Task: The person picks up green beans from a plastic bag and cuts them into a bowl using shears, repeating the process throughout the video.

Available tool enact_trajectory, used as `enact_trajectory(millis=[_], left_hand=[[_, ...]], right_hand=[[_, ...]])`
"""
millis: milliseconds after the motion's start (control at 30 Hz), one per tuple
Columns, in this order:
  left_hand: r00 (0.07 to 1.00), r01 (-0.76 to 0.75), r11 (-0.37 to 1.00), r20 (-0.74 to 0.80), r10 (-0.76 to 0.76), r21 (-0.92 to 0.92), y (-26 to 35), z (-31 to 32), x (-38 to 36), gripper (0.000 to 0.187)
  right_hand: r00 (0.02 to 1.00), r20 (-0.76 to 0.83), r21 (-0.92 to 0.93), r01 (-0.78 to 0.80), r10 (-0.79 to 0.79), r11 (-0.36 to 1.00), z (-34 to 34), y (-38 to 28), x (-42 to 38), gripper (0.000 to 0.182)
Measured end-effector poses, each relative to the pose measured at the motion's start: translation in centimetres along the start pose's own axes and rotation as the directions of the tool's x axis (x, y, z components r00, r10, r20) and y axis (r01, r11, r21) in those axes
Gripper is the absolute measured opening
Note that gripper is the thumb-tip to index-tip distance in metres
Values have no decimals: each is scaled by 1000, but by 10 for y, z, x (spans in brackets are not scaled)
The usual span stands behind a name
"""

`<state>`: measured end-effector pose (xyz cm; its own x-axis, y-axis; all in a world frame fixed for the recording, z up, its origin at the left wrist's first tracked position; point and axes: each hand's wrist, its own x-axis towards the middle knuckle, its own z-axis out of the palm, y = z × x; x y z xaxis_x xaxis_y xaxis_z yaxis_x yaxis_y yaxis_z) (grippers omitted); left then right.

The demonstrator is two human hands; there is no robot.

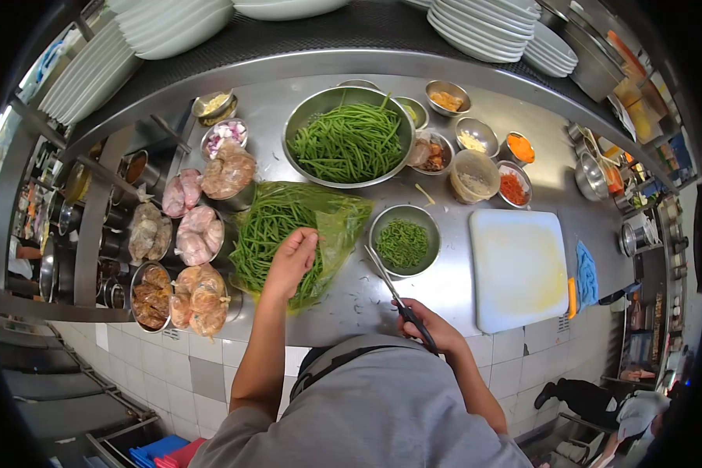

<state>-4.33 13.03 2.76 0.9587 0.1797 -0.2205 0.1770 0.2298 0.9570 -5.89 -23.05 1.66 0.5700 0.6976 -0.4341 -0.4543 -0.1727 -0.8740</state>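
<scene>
Over a yellow-green plastic bag of long green beans, my left hand is closed, fingers pinched together. Whatever it may hold is hidden. My right hand grips black-handled scissors near the counter's front edge. Their blades point up and left, with the tips by the left rim of a small steel bowl. Short cut pieces of green bean lie in that bowl. Behind it, a large steel bowl is heaped with long green beans.
A white cutting board lies right, beside a blue cloth. Bagged meat stands left. Small bowls of chopped ingredients, including orange bits, line the back right. Stacked plates fill the shelf above. Another person is at lower right.
</scene>
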Motion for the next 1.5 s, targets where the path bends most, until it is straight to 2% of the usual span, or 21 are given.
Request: enact_trajectory(millis=[100,167,233,300,400,667,767,867,933,1067,1133,1167,1200,1233,1267,1333,1500], left_hand=[[998,47,997,53,-45,-53,-15,28,-2,19],[990,59,997,127,-64,45,-24,41,-4,19],[985,68,996,155,-77,64,-33,51,-5,19],[974,-16,985,225,-24,173,-41,62,-7,17],[952,-65,974,306,-5,217,-51,72,-6,19],[943,-134,952,330,38,274,-59,86,0,21],[941,-166,917,336,37,364,-51,84,-2,23],[948,-118,897,316,-26,426,-49,86,-1,27],[944,-248,820,320,84,516,-48,89,0,29],[937,-319,723,318,145,612,-50,94,5,28],[902,-430,727,286,323,535,-64,94,13,22],[901,-432,726,289,323,535,-70,92,16,22],[959,-266,900,192,210,346,-70,92,18,19],[990,-82,990,124,67,119,-70,91,20,17],[990,-80,990,123,65,120,-69,88,22,17],[997,22,985,70,-10,-173,-60,84,22,16],[999,-24,967,35,34,-254,-60,88,22,15]], right_hand=[[999,-25,3,22,-22,1000,0,7,3,84],[996,-84,50,-11,15,999,-3,7,0,79],[994,-110,61,10,-3,998,-7,3,-2,73],[990,-127,129,75,-59,989,-10,6,-1,68],[987,-154,162,80,-55,984,-16,11,0,66],[973,-220,102,100,-76,990,-14,11,-5,66],[975,-218,144,70,-37,987,-14,13,-2,61],[971,-240,175,60,-17,983,-10,16,2,50],[968,-250,178,36,10,983,-9,16,3,49],[965,-256,216,6,51,976,-11,17,4,48],[961,-273,213,17,43,977,-14,21,4,48],[958,-284,209,25,37,978,-16,22,3,48],[958,-285,210,25,37,977,-16,22,2,48],[962,-274,216,53,9,975,-17,23,1,49],[965,-262,223,79,-19,972,-16,24,0,51],[968,-248,232,80,-21,969,-11,21,-1,53],[982,-184,200,66,-29,978,-1,12,-1,58]])
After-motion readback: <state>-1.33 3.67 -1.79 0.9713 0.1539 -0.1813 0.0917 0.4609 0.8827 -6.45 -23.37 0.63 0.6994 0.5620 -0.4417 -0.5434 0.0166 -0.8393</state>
